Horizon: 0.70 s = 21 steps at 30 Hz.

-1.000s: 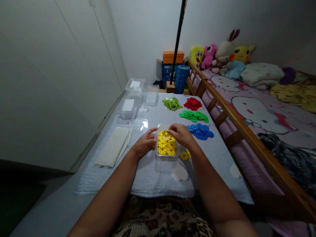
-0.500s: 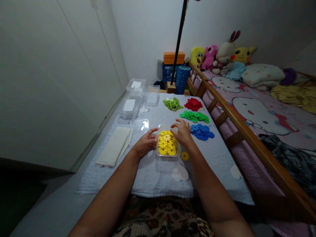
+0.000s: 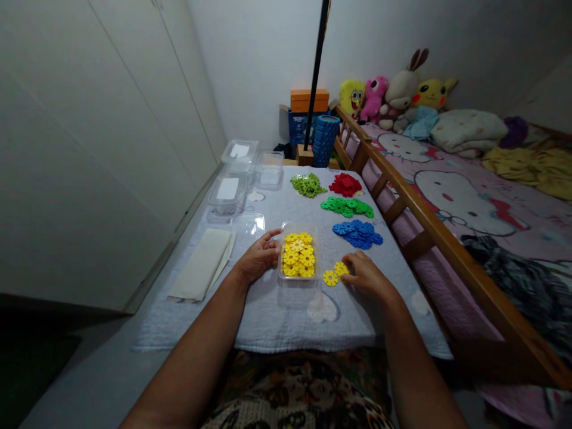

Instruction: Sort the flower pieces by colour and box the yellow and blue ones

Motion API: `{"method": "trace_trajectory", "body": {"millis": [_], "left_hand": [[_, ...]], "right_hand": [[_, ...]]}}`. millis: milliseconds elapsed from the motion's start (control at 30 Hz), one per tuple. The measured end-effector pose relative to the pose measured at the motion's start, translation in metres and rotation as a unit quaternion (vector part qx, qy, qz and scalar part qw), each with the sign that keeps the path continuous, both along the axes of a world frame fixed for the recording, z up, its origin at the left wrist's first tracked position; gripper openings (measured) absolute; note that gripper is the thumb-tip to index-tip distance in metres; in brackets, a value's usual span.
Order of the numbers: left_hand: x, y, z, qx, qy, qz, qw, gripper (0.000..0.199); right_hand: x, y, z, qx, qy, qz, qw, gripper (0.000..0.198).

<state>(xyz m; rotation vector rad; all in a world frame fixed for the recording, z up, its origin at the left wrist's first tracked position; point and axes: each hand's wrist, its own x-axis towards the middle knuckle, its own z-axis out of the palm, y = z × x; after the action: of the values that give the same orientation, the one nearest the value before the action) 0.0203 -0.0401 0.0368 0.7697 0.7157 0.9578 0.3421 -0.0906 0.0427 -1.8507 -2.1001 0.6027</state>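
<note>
A clear plastic container (image 3: 298, 280) full of yellow flower-shaped plastic discs (image 3: 298, 256) stands in the middle of the cloth. My left hand (image 3: 260, 256) lies against its left side, index finger stretched along the wall near the far corner and thumb apart from it. To the right of the container, my right hand (image 3: 364, 274) pinches a yellow flower disc (image 3: 341, 269) at the table surface; the fingers hide its right edge. Just left of that disc, another loose yellow flower disc (image 3: 330, 277) lies flat on the cloth.
Piles of blue (image 3: 357, 233), green (image 3: 347, 207), red (image 3: 345, 185) and lime pieces (image 3: 308, 185) lie at right and back. Clear containers (image 3: 227, 193) stand back left. A clear lid (image 3: 248, 231) and folded cloth (image 3: 201, 262) lie at left. A wooden bed rail (image 3: 406, 208) borders the right.
My right hand has moved from above the container's far right side down to the cloth at its right, onto a yellow disc. My left hand stays beside the container. The view shifted slightly.
</note>
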Motion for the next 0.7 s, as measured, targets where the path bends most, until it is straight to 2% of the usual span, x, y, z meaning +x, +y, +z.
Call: {"method": "trace_trajectory", "body": {"millis": [233,467,567,700], "left_hand": [[0.001,-0.001,0.001,-0.002,-0.007,0.003,1.0,0.071],[0.0,0.0,-0.001,-0.004,-0.006,0.004,1.0,0.072],[0.0,0.0,-0.001,-0.006,-0.007,0.006,1.0,0.073],[0.0,-0.001,-0.001,-0.007,-0.008,0.004,1.0,0.073]], "right_hand": [[-0.006,0.002,0.001,-0.026,0.04,-0.016,0.999,0.02],[-0.004,0.0,0.009,-0.03,0.08,-0.086,0.993,0.027],[-0.006,0.003,0.019,-0.013,0.126,-0.075,0.989,0.012],[-0.028,0.015,0.04,0.026,0.22,-0.047,0.974,0.016]]}}
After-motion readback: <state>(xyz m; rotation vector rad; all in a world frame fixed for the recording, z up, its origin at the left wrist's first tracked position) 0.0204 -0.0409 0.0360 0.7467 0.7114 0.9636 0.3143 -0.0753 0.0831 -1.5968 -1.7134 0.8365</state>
